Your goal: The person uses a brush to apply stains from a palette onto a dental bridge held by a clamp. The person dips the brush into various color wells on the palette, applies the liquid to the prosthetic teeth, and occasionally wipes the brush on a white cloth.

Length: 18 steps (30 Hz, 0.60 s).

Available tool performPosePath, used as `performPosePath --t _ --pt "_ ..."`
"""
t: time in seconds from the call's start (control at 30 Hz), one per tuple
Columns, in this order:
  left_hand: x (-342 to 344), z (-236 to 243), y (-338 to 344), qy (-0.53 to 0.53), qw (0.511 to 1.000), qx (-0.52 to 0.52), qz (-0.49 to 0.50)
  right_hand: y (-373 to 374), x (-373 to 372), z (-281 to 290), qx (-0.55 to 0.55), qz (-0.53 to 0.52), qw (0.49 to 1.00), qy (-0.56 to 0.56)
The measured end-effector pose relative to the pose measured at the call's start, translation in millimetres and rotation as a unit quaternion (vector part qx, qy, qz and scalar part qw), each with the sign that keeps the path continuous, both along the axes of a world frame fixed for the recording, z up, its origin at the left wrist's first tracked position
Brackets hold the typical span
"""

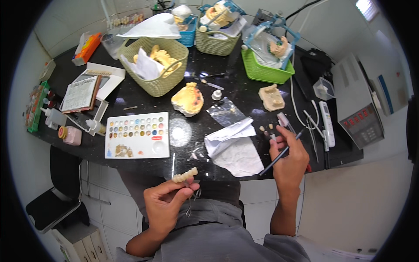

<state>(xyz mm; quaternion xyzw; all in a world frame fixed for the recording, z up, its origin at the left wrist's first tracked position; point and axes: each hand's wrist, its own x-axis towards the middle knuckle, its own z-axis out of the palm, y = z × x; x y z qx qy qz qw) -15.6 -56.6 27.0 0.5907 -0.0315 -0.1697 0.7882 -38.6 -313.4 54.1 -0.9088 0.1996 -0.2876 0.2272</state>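
My left hand is closed around metal locking forceps, their ring handles hanging below the fingers. A row of joined cream false teeth, a dental bridge, sits at its fingertips, just off the table's front edge. How the bridge is gripped there is hidden by the fingers. On the right, my right hand holds a slim dark-handled brush slantwise across the palm. Its thumb and forefinger reach to small tooth shade tabs on the black table; whether they pinch one I cannot tell.
A white palette of coloured stains lies left of centre. Behind it stand a beige basket and a green basket. A yellow dental cast, a small white bottle, crumpled white paper and a pale cast lie between.
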Motion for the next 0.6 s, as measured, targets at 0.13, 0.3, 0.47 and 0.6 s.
performPosePath --t 0.13,0.3,0.47,0.6 --pt "0 2 -6 -0.002 1.000 -0.014 -0.009 1 -6 0 0.003 0.008 0.999 -0.041" --pt "1 5 -11 0.001 0.999 -0.026 -0.017 3 -11 -1 0.014 0.015 0.998 -0.066" --pt "-1 8 -10 0.016 0.999 -0.022 -0.028 0 -10 -3 0.019 0.015 1.000 -0.018" --pt "-4 6 1 0.024 0.999 -0.015 -0.024 0 -8 -2 0.013 0.014 0.999 0.026"
